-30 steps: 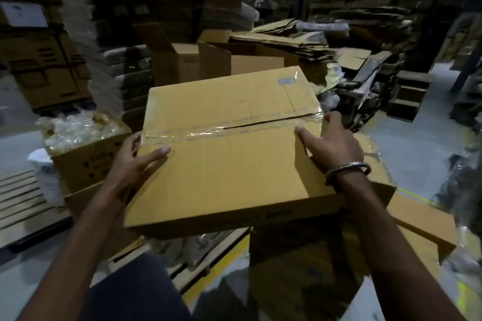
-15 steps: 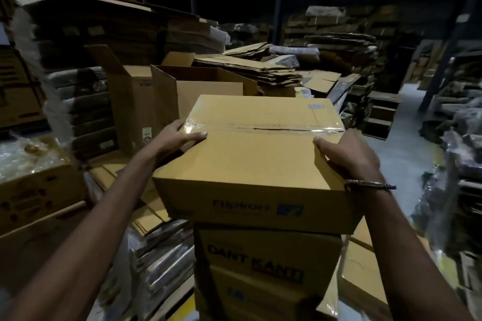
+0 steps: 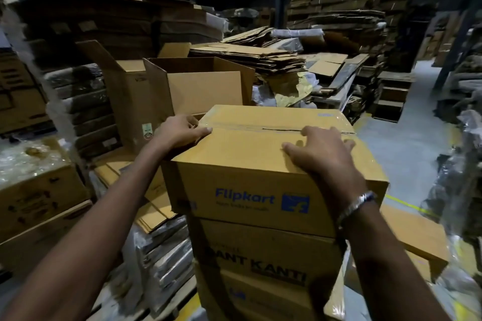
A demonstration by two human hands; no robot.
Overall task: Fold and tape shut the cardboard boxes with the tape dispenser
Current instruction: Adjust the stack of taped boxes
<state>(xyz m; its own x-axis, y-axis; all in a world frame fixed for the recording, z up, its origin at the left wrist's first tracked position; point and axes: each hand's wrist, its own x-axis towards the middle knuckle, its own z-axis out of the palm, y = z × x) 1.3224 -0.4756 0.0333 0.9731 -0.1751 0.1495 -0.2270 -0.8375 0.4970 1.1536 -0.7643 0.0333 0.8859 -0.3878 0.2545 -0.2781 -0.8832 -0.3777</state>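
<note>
Here, as things stand:
Taped box: my Flipkart box (image 3: 260, 164) sits on top of a stack, directly on a box printed "DANT KANTI" (image 3: 263, 263); clear tape (image 3: 260, 128) runs across its closed top flaps along the seam.
Left hand: my left hand (image 3: 180, 130) grips the box's left top edge, thumb lying on the lid by the tape, fingers curled down over the side.
Right hand: my right hand (image 3: 323, 154) rests flat on the lid near the right edge, fingers spread and fairly straight, holding nothing; a metal bracelet (image 3: 357, 206) circles that wrist.
Behind: an open box (image 3: 198, 86) stands just past the taped one, flaps up.
Further back: piles of flattened cardboard (image 3: 250, 57).
Left side: a carton filled with clear plastic (image 3: 34, 180).
Tape dispenser: I cannot see it.
</note>
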